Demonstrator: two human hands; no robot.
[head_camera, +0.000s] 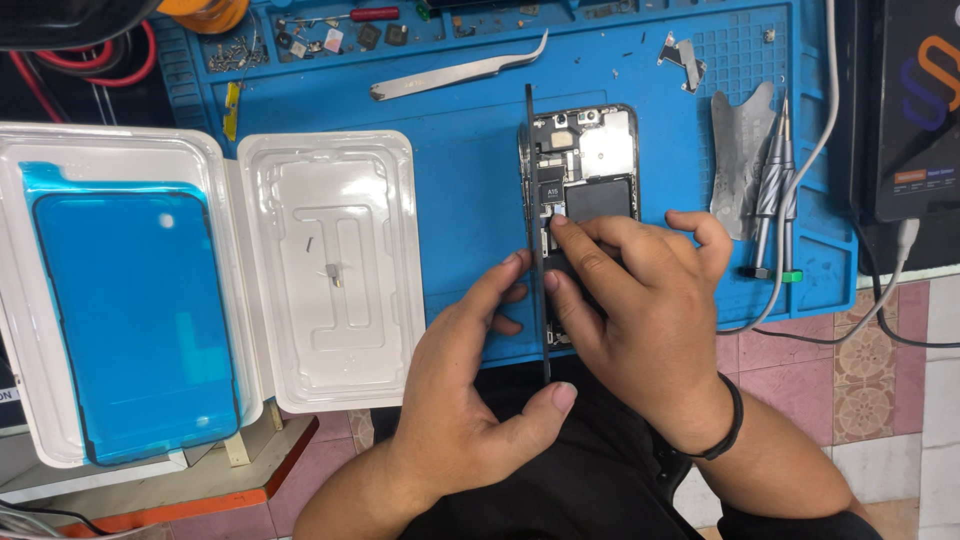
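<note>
Phone (600, 165): lies opened on the blue mat (460, 160), insides up — flat so its parts can be reached from above.
Screen (535, 230): stands on edge along the phone's left side, seen as a thin dark line; held upright, it seems, to keep it off the open body.
Left hand (465, 400): props the screen — fingers (505, 275) against its left face, thumb near its lower end, lightly pinching the panel.
Right hand (640, 300): rests over the phone's lower half, forefinger pressed on a part beside the screen's edge, other fingers curled; it holds nothing.
Tweezers (460, 72): lie on the mat above the phone, within reach, untouched.
Screwdrivers (775, 190): lie side by side right of the phone.
Tray (330, 270): open white plastic shell left of the mat, its other half holding a blue film (135, 320).
</note>
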